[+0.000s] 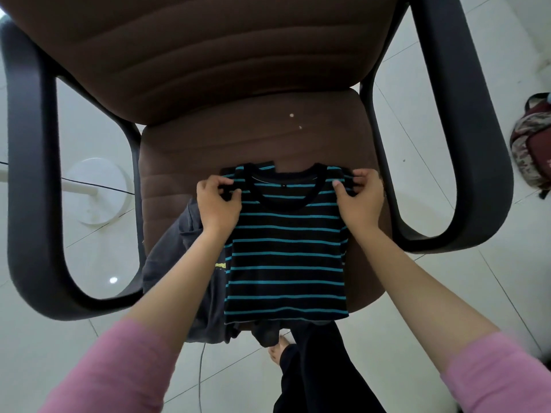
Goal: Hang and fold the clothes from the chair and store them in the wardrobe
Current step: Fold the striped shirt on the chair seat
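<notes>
A black T-shirt with teal stripes (pixel 286 257) lies flat on the seat of a brown office chair (pixel 256 138), its sides folded in and its collar pointing toward the backrest. My left hand (pixel 217 201) pinches the shirt's left shoulder. My right hand (pixel 359 198) pinches the right shoulder. A dark grey garment (pixel 182 269) with a small yellow print hangs over the seat's front left edge, partly under the striped shirt and my left forearm.
Black armrests (pixel 29 180) loop out on both sides of the chair. On the white tiled floor, a white round base (pixel 95 189) with a cable stands to the left. A patterned backpack (pixel 533 144) lies at the far right.
</notes>
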{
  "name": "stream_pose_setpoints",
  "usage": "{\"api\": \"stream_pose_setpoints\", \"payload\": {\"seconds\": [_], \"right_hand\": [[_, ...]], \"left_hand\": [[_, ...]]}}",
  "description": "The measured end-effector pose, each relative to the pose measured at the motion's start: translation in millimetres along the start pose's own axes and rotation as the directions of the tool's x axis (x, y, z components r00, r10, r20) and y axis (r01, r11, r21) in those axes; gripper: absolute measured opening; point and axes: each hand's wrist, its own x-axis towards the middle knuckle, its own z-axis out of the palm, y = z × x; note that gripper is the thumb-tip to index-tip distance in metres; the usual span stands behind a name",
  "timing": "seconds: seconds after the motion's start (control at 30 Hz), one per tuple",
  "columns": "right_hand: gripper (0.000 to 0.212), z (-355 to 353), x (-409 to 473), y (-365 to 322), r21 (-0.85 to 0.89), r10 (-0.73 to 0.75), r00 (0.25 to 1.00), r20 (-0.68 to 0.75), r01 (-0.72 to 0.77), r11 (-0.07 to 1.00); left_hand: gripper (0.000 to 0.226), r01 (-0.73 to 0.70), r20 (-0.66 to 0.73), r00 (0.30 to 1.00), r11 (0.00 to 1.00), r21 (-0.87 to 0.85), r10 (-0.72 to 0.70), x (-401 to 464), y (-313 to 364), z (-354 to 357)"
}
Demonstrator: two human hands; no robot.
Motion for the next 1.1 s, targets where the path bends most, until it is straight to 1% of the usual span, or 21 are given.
{"api": "stream_pose_setpoints", "payload": {"seconds": [0.07,0.1,0.17,0.23,0.3,0.33,0.4,0.47,0.53,0.6,0.73,0.83,0.9,0.93,1.03,1.1], "right_hand": [[0.048,0.9,-17.9,6.3,-0.076,-0.017,0.999,-0.039,0.014,0.997],[0.052,1.0,-26.4,9.7,-0.099,-0.006,0.999,-0.050,0.001,0.995],[0.058,1.1,-40.4,16.1,-0.102,0.020,0.999,-0.033,-0.024,0.994],[0.060,0.1,-48.5,19.4,-0.111,0.034,0.999,0.027,-0.031,0.993],[0.060,-2.4,-50.3,19.7,-0.171,0.000,0.997,0.081,0.014,0.985],[0.058,-3.7,-49.4,20.0,-0.167,-0.020,0.993,0.117,0.039,0.985],[0.056,-7.1,-46.3,18.5,-0.048,-0.041,0.977,0.211,0.052,0.997],[0.051,-10.2,-41.5,18.4,0.058,-0.058,0.955,0.291,0.044,0.997],[0.043,-11.3,-35.9,18.6,0.081,-0.057,0.936,0.348,0.030,0.996],[0.037,-10.4,-30.6,16.2,0.132,-0.030,0.929,0.368,-0.021,0.991],[0.037,-3.2,-26.6,4.5,0.248,0.099,0.948,0.301,-0.178,0.952],[0.038,2.6,-32.4,-1.0,0.294,0.214,0.946,0.243,-0.282,0.913],[0.037,2.7,-38.3,-3.5,0.263,0.250,0.941,0.230,-0.307,0.914],[0.035,2.2,-41.2,-4.0,0.240,0.245,0.941,0.232,-0.299,0.924],[0.033,-0.9,-47.4,-9.0,0.222,0.169,0.948,0.271,-0.233,0.947],[0.032,-5.6,-48.7,-15.6,0.213,0.118,0.940,0.321,-0.193,0.958]], "left_hand": [[0.015,0.028,-0.059,0.998,0.999,0.038,-0.026,-19.5,-1.4,2.2],[0.015,0.073,-0.063,0.995,0.997,0.032,-0.071,-28.8,-3.3,3.5],[0.016,0.190,-0.011,0.982,0.982,-0.025,-0.190,-43.6,-7.6,4.6],[0.015,0.236,0.035,0.972,0.969,-0.070,-0.234,-49.5,-14.5,4.1],[0.014,0.249,0.042,0.968,0.961,-0.121,-0.246,-48.4,-17.7,0.7],[0.014,0.268,0.054,0.963,0.952,-0.148,-0.263,-46.6,-17.1,-2.1],[0.012,0.323,0.128,0.944,0.927,-0.193,-0.303,-41.6,-13.9,-7.1],[0.018,0.338,0.225,0.930,0.916,-0.216,-0.290,-36.2,-11.0,-12.3],[0.026,0.341,0.301,0.915,0.913,-0.225,-0.268,-30.6,-8.0,-16.5],[0.028,0.328,0.331,0.907,0.930,-0.167,-0.260,-24.5,-6.0,-19.8],[0.022,0.255,0.326,0.910,0.966,0.048,-0.256,-14.3,2.4,-22.5],[0.015,0.259,0.301,0.912,0.961,0.100,-0.277,-15.2,14.5,-25.3],[0.014,0.268,0.297,0.911,0.958,0.100,-0.285,-18.6,20.4,-27.2],[0.014,0.279,0.305,0.906,0.956,0.087,-0.292,-21.3,22.4,-28.7],[0.014,0.321,0.382,0.877,0.947,-0.010,-0.294,-29.7,22.8,-35.4],[0.024,0.339,0.439,0.858,0.936,-0.093,-0.268,-37.5,24.4,-41.6]]}}
